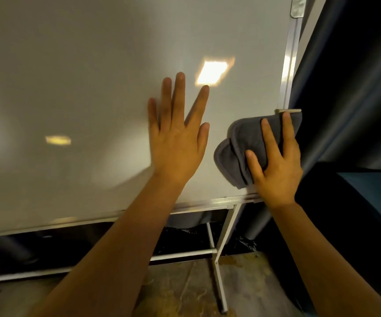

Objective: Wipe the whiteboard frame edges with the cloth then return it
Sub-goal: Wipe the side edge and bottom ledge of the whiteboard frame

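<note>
Left hand flat on the whiteboard, fingers spread wide, holding nothing. Right hand presses a folded grey cloth against the board's lower right corner; fingers splayed over it, thumb on its lower fold. Cloth top edge sits just past the index fingertip, at the right frame edge. Bottom frame rail runs under the right palm. Dark curtain beyond the fingertips, right side.

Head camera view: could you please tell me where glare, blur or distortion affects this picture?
In the head view, two ceiling-light reflections glare on the whiteboard, the brighter one just above the left hand; the board's bottom frame edge looks smeared by motion blur; the wide-angle lens bows the right frame edge; the curtain beside the cloth under the right hand is deep in shadow.
</note>
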